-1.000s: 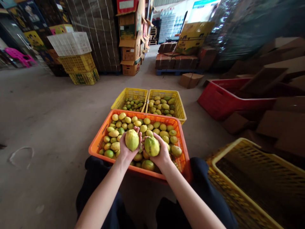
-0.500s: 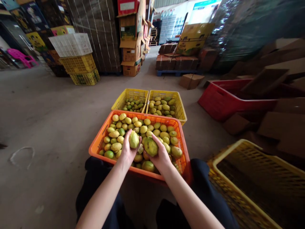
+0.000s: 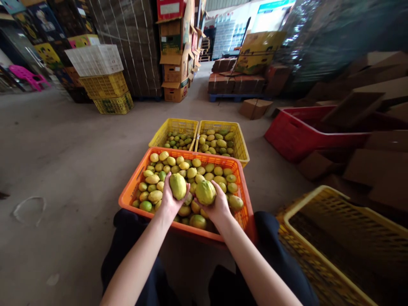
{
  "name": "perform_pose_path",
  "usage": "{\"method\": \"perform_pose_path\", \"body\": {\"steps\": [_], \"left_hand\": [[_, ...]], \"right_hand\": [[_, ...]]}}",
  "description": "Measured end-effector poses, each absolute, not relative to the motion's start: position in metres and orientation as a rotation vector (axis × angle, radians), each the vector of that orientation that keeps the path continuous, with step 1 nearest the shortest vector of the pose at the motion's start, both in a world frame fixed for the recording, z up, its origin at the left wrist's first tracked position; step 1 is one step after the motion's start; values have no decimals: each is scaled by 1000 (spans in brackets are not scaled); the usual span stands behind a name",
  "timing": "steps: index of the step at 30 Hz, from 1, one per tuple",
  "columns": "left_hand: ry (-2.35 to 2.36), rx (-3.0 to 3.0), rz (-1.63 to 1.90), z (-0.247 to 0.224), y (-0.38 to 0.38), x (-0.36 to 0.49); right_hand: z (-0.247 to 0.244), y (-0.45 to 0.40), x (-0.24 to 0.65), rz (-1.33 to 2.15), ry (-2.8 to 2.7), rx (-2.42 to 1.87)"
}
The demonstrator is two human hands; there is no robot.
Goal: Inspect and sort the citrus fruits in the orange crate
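Observation:
My left hand (image 3: pixel 169 205) is closed round a plump yellow-green lemon (image 3: pixel 177 186). A second, rounder lemon (image 3: pixel 205 192) with a lumpy skin rests in my right hand (image 3: pixel 219 207), thumb along its right side. Both are held side by side, a small gap apart, over an orange crate (image 3: pixel 137 207). Many more lemons fill the crate, mostly yellow, with a few greener ones such as a green lemon (image 3: pixel 145 206) at the left. My hands and forearms hide part of the crate's contents and front rim.
Two yellow crates (image 3: pixel 239 140) holding more fruit stand just behind the orange one. At the right are a large yellow crate (image 3: pixel 306 197) and a red crate (image 3: pixel 287 131) among cardboard pieces. Stacked crates (image 3: pixel 105 85) and boxes (image 3: pixel 174 72) stand farther back.
Both lemons have turned in my hands and show different sides. The right one no longer shows its dark spots. My left hand has shifted slightly left; the crates are unchanged.

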State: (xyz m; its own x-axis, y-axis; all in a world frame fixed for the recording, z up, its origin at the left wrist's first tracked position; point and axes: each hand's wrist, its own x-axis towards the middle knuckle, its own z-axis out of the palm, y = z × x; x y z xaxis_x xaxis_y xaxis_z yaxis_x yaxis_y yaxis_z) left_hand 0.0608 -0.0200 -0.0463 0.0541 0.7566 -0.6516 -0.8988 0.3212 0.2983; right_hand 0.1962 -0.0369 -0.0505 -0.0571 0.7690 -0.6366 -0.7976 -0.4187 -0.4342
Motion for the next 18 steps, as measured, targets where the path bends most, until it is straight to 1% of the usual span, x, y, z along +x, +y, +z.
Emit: {"method": "perform_pose_path", "body": {"steps": [8,13,18], "left_hand": [[802,-262,1190,-53,-21,55],[949,-206,1291,-47,-23,54],[846,-291,1280,-50,-21,51]], "right_hand": [[-53,-35,194,1726,145,-1088],[-53,-36,190,1712,168,-1147],[-60,-34,193,1655,160,-1183]]}}
